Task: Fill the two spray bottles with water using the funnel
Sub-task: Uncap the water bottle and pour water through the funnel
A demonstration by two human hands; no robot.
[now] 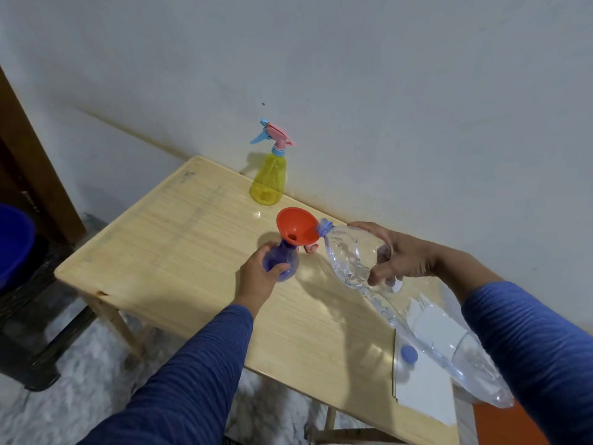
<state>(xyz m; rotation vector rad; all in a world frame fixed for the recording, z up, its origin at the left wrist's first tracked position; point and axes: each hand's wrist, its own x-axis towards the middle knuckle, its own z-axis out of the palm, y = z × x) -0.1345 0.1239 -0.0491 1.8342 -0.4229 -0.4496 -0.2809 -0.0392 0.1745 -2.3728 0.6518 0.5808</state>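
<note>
An orange funnel (295,227) sits in the neck of a purple spray bottle (284,260) that stands near the middle of the wooden table (179,248). My left hand (256,277) grips that bottle's body. My right hand (398,255) holds a large clear water bottle (346,252), tilted with its open mouth at the funnel's rim. A yellow spray bottle (269,179) with a pink and blue trigger head stands capped at the table's far edge, by the wall.
A blue bottle cap (409,353) lies on a white sheet (426,390) at the table's near right corner. A small pink piece (311,248) shows behind the funnel. A blue tub (12,242) on a black stand is at the left.
</note>
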